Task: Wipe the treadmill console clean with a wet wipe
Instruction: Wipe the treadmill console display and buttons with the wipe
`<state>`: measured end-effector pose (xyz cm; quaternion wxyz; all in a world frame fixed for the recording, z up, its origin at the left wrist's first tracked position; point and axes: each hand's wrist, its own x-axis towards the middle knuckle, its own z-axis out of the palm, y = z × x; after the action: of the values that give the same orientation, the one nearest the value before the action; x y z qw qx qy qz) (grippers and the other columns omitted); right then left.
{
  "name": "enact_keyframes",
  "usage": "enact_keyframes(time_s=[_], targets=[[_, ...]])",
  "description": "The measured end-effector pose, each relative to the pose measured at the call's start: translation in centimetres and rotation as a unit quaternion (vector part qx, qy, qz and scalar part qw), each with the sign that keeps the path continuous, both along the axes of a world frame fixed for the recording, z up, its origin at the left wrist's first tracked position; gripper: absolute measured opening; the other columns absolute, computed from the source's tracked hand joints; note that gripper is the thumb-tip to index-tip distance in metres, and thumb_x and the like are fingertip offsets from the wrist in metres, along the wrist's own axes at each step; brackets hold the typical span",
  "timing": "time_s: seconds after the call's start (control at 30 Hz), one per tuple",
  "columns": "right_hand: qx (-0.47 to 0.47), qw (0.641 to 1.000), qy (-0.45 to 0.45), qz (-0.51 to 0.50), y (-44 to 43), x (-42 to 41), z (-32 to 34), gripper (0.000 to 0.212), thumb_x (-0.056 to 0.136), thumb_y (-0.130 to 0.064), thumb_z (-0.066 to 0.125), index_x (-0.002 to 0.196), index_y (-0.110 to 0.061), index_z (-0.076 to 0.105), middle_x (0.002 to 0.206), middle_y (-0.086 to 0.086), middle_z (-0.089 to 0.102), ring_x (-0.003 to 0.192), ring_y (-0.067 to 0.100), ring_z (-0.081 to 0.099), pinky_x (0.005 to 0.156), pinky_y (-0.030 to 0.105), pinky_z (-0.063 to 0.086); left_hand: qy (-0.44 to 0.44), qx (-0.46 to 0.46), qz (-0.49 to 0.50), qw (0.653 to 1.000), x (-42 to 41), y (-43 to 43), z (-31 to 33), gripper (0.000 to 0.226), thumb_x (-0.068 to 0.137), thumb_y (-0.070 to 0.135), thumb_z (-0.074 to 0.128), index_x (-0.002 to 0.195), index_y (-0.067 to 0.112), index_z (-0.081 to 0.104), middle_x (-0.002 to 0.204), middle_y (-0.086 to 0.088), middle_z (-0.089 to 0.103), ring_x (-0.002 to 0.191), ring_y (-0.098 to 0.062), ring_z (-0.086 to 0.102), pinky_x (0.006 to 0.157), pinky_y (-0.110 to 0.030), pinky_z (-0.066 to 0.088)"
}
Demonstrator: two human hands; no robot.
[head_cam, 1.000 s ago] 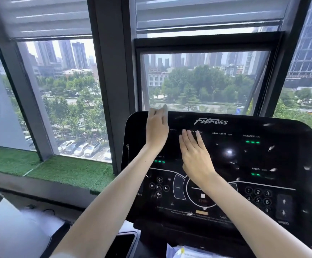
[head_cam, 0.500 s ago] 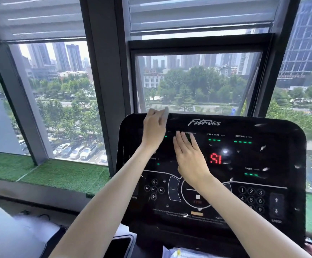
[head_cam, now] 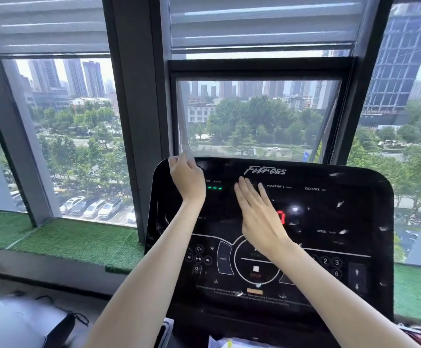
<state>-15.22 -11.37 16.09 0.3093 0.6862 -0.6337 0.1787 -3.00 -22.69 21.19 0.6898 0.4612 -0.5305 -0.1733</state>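
Pressing flat, fingers straight, on the treadmill console [head_cam: 330, 247] below its Fitness logo [head_cam: 266, 170], the right hand [head_cam: 257, 217] faces the left hand [head_cam: 186, 179], curled over the console's top-left edge.

The console [head_cam: 355, 212] reads Fitness, HEART RATE, DISTANCE, SPEED, perhaps STOP.

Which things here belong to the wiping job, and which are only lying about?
Job:
treadmill console
left hand, gripping what seems the wet wipe
right hand, flat on the console

Lying about:
artificial grass strip
black cable
papers
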Motion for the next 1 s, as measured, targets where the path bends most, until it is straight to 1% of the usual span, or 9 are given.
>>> enact_keyframes(time_s=[0.2,0.3,0.37,0.47,0.53,0.67,0.73,0.9,1.0], targets=[[-0.028,0.997,-0.051,-0.054,0.8,-2.2,0.3,0.072,0.063,0.012,0.053,0.133,0.011,0.04,0.141,0.029,0.038,0.134,0.037,0.033,0.112,0.049,0.018,-0.215,-0.088,-0.177,0.956,-4.1,2.7,-0.3,0.029,0.1,0.026,0.045,0.097,0.009,0.068,0.089,-0.002,0.051,0.076,-0.009,0.05,0.076,-0.011,0.04],[-0.005,0.998,-0.021,-0.053,0.8,-3.1,0.3,0.073,0.06,0.011,0.058,0.131,0.011,0.042,0.14,0.029,0.039,0.132,0.037,0.036,0.112,0.049,0.018,-0.094,-0.04,-0.099,0.99,-2.4,1.5,0.1,0.033,0.098,0.012,0.045,0.066,0.014,0.053,0.088,-0.008,0.049,0.068,-0.003,0.044,0.067,-0.003,0.034],[0.003,0.999,-0.011,-0.05,0.7,-3.4,0.3,0.075,0.059,0.01,0.06,0.131,0.011,0.043,0.14,0.029,0.039,0.133,0.037,0.036,0.112,0.049,0.017,-0.033,-0.007,-0.033,0.999,-2.4,1.3,0.0,0.028,0.096,0.003,0.042,0.071,0.007,0.055,0.09,-0.01,0.047,0.068,-0.001,0.043,0.066,0.0,0.034],[-0.003,0.999,-0.009,-0.049,0.6,-3.5,0.2,0.075,0.058,0.01,0.059,0.131,0.011,0.043,0.14,0.029,0.039,0.133,0.037,0.036,0.112,0.049,0.016,-0.161,-0.064,-0.099,0.98,-4.7,2.9,0.0,0.023,0.098,0.008,0.044,0.106,0.003,0.065,0.093,-0.005,0.05,0.079,-0.009,0.049,0.078,-0.011,0.042],[0.0,0.999,-0.005,-0.044,0.7,-3.6,0.2,0.074,0.059,0.009,0.059,0.132,0.011,0.042,0.14,0.029,0.038,0.133,0.037,0.034,0.112,0.05,0.016,-0.233,-0.1,-0.181,0.95,-4.9,3.3,0.1,0.028,0.1,0.024,0.045,0.107,0.008,0.067,0.09,-0.003,0.052,0.079,-0.01,0.051,0.08,-0.013,0.041],[0.009,1.0,-0.01,-0.024,0.8,-4.3,0.3,0.078,0.059,0.009,0.059,0.134,0.009,0.04,0.143,0.026,0.036,0.135,0.035,0.031,0.113,0.049,0.013,-0.076,-0.046,-0.089,0.992,-2.2,1.4,0.1,0.032,0.099,0.021,0.046,0.071,0.009,0.057,0.081,0.002,0.046,0.067,0.002,0.043,0.069,-0.007,0.035],[0.01,1.0,-0.024,-0.009,0.6,-4.5,0.2,0.079,0.058,0.012,0.059,0.134,0.008,0.04,0.144,0.026,0.035,0.136,0.035,0.031,0.113,0.049,0.013,-0.015,-0.018,-0.01,1.0,-2.2,1.3,-0.5,0.024,0.097,0.008,0.044,0.08,0.0,0.06,0.085,-0.004,0.044,0.064,0.0,0.04,0.067,-0.004,0.034],[0.01,1.0,-0.023,0.002,0.6,-4.7,0.3,0.08,0.053,0.014,0.061,0.131,0.009,0.044,0.14,0.027,0.04,0.132,0.036,0.037,0.111,0.051,0.017,-0.221,-0.116,-0.192,0.949,-5.5,3.6,-0.7,0.026,0.099,0.023,0.047,0.108,0.01,0.067,0.088,-0.004,0.051,0.077,-0.012,0.051,0.078,-0.016,0.043],[0.01,1.0,-0.018,0.004,0.8,-4.8,0.5,0.081,0.052,0.013,0.061,0.131,0.008,0.045,0.14,0.026,0.041,0.131,0.035,0.038,0.111,0.051,0.017,-0.151,-0.098,-0.154,0.972,-4.1,2.5,-0.2,0.032,0.098,0.027,0.049,0.088,0.005,0.069,0.083,-0.003,0.052,0.073,-0.005,0.049,0.071,-0.013,0.039]])
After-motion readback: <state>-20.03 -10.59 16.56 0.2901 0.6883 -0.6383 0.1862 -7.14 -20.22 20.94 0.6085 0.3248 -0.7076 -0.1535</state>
